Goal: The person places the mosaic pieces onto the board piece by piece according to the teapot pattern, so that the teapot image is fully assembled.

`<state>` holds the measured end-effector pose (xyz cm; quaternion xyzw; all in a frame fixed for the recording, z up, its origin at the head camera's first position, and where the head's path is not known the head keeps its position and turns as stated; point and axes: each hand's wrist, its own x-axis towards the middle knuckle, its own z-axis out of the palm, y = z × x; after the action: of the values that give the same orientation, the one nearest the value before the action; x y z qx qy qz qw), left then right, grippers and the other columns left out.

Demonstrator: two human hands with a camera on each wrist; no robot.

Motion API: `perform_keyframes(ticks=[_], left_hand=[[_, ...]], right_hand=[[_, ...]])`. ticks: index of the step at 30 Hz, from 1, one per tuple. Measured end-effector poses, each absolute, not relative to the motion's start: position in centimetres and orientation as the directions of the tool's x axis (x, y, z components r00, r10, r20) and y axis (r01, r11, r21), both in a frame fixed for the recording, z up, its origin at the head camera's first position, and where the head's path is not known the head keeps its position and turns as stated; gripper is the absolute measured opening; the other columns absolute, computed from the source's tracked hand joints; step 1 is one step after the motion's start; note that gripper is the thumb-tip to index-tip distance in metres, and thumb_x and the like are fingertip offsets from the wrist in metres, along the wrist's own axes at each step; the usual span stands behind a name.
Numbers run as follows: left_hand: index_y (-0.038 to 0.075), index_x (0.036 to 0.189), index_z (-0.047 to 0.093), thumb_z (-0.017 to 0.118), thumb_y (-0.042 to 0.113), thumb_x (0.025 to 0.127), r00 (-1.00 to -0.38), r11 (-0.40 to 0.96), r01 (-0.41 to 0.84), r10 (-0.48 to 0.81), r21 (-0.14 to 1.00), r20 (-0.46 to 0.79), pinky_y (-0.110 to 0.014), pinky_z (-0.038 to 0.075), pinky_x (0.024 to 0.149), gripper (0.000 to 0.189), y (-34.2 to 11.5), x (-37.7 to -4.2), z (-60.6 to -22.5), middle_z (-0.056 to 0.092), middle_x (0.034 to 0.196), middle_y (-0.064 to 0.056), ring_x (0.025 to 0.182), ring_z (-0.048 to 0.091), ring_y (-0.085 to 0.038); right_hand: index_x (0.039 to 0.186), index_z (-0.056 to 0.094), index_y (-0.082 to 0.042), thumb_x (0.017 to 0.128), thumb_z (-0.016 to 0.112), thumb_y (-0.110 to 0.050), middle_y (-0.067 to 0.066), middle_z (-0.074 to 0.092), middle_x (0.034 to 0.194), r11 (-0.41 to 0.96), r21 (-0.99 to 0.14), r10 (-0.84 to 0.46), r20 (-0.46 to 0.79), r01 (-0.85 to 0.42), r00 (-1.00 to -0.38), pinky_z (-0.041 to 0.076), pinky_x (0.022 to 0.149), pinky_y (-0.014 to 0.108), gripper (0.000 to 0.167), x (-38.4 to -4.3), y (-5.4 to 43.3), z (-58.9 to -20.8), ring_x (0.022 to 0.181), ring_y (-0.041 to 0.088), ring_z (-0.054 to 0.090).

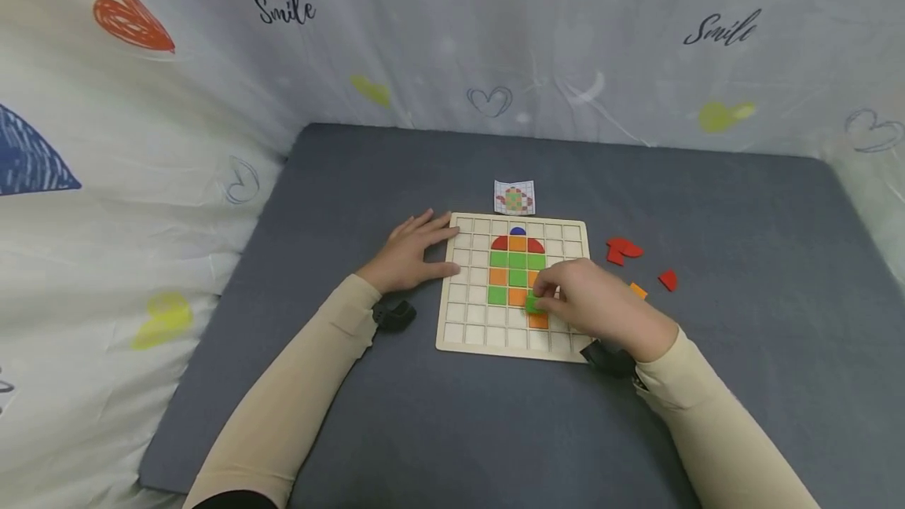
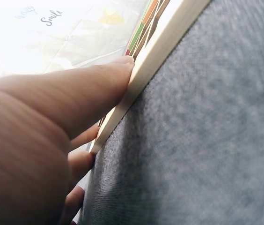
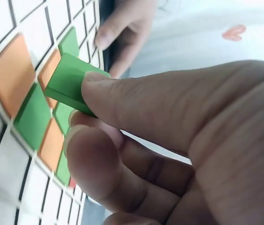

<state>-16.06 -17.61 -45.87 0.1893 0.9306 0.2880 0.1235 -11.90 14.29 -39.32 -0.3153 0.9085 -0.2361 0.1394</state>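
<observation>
A light wooden grid board [image 1: 443,320] lies on the grey table, with green, orange, red and blue pieces set in its squares. My right hand [image 1: 594,298] is over the lower right part of the pattern. In the right wrist view its thumb and fingers pinch a green square tile [image 3: 69,77], tilted above other tiles. Below it, a green tile [image 3: 32,117] and an orange tile [image 3: 11,72] lie in the grid. At the board's left side rests my left hand [image 1: 410,254], fingers extended; in the left wrist view its thumb touches the wooden rim [image 2: 153,54].
A small picture card [image 1: 514,210] with a coloured pattern lies just behind the board. To the right are several loose red pieces [image 1: 625,247], a red piece [image 1: 668,280] nearer the front and an orange piece [image 1: 639,291]. A printed curtain [image 1: 438,45] hangs behind the table.
</observation>
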Motion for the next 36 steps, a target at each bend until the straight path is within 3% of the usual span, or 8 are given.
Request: perform_keyframes(ticks=[7,15,22,36], left_hand=[[0.018,0.163,0.043,0.073,0.049,0.099,-0.900,0.764,0.278,0.420,0.583,-0.121,-0.053,-0.001,0.132,0.077,-17.6,-15.9,-45.9,0.022,0.175,-0.001,0.164,0.006,-0.026],[0.020,0.163,0.042,0.072,0.050,0.099,-0.897,0.764,0.286,0.426,0.579,-0.118,-0.053,-0.002,0.132,0.078,-17.9,-16.0,-46.1,0.021,0.175,0.001,0.164,0.005,-0.025],[0.019,0.163,0.043,0.072,0.050,0.099,-0.895,0.762,0.295,0.431,0.577,-0.111,-0.053,-0.002,0.132,0.078,-17.7,-16.1,-46.2,0.022,0.175,0.000,0.164,0.005,-0.026],[0.020,0.163,0.042,0.072,0.050,0.099,-0.897,0.761,0.280,0.424,0.585,-0.123,-0.052,-0.001,0.133,0.077,-17.6,-16.1,-46.0,0.022,0.175,0.001,0.164,0.005,-0.025]], right_hand=[[0.095,0.081,-0.014,0.092,0.080,-0.011,-0.011,0.073,0.088,0.661,-0.523,-0.677,-0.106,-0.538,-0.729,0.054,0.070,0.028,0.004,-12.2,13.0,-40.3,0.075,0.006,0.060],[0.093,0.080,-0.015,0.092,0.081,-0.011,-0.010,0.073,0.090,0.639,-0.558,-0.694,-0.124,-0.529,-0.709,0.051,0.065,0.026,0.004,-12.0,12.4,-41.3,0.070,0.005,0.058],[0.088,0.079,-0.017,0.090,0.081,-0.009,-0.010,0.071,0.090,0.619,-0.517,-0.716,-0.062,-0.592,-0.695,0.054,0.072,0.027,0.008,-11.9,12.6,-41.5,0.078,0.007,0.060],[0.086,0.082,-0.017,0.088,0.083,-0.006,-0.010,0.071,0.087,0.590,-0.519,-0.726,-0.007,-0.618,-0.688,0.056,0.072,0.027,0.012,-12.0,12.8,-42.0,0.077,0.004,0.062]])
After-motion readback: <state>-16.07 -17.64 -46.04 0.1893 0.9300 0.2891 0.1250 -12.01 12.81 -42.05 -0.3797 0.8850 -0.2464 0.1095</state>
